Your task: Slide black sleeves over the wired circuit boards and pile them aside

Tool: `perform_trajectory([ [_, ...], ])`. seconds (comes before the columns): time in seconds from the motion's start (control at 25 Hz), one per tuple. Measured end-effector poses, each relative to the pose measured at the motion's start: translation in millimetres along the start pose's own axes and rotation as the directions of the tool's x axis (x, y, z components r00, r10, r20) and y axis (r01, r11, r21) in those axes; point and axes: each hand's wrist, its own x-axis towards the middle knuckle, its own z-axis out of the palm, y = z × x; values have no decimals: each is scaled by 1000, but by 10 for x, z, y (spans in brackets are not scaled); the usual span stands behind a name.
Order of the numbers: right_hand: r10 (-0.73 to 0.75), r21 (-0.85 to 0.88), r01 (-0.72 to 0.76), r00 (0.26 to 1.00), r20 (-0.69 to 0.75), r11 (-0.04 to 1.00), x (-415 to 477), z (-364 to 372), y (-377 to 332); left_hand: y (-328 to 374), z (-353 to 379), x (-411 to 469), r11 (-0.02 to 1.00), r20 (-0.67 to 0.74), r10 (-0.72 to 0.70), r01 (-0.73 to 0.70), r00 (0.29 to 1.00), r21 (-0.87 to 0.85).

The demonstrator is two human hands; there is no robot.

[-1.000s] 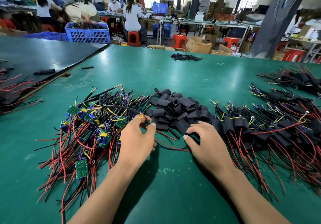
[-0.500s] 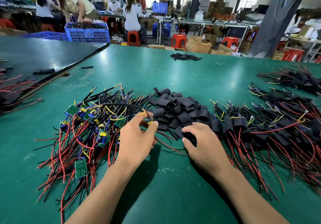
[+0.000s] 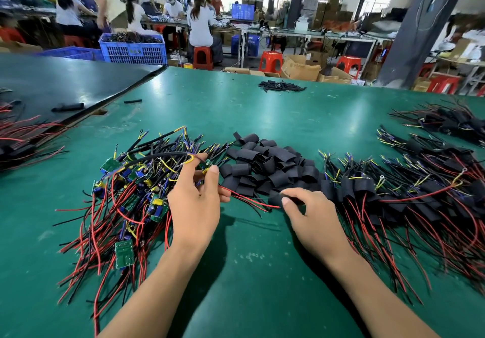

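Fingers (image 3: 188,173) of the left hand (image 3: 195,206) were curled, thumb and index pinching one small circuit board (image 3: 207,165) just above the green table mat (image 3: 236,272). Its red and black leads (image 3: 249,201) trailed right, toward the other hand. The right hand (image 3: 315,214) was curled too, thumb and fingertips pinching a single black sleeve (image 3: 275,197) at the near edge of the loose sleeve heap (image 3: 265,164). Sleeve and board were apart, with the lead ends close to the sleeve (I couldn't tell whether they touched).

Layout on the mat:
- Left: pile of bare boards (image 3: 131,185), green PCBs with blue and yellow parts, red/black wires fanned toward the person. One board (image 3: 124,256) lay near the front edge of the pile.
- Centre: the sleeve heap, between the hands and further back.
- Right: sleeved pile (image 3: 393,196), with black sleeves over the boards and wires sticking out.
- Far centre: a second small clump of sleeves (image 3: 280,86).

Writing: the blue crate (image 3: 133,49) behind the table carried a pale label, too blurred to read. Cardboard boxes (image 3: 299,68) and a blue screen (image 3: 242,11) beyond gave nothing legible either. Red stools (image 3: 270,59) stood by the far benches.
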Motion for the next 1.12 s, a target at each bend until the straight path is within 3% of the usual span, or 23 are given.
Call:
perform_trajectory([
  [0.16,103,301,-63,987,-120,951,3,-48,-65,16,10,-19,999,13,-31,31,999,-24],
  [0.28,129,319,-74,980,-153,945,18,-54,-82,22,3,-15,999,16,-47,47,999,7],
  [0.48,200,318,-169,978,-67,933,-11,-70,-89,40,6,-11,998,21,-65,65,998,22],
  [0.92,198,447,-137,976,-93,884,5,-88,-118,108,-20,-19,998,-7,-63,63,998,3],
  [1.04,304,666,-227,953,0,711,44,-87,-145,122,-32,-20,997,-10,-72,72,997,-21],
  [1.12,384,831,-305,915,121,465,79,-96,-174,135,-30,-18,995,-17,-80,79,997,-56],
])
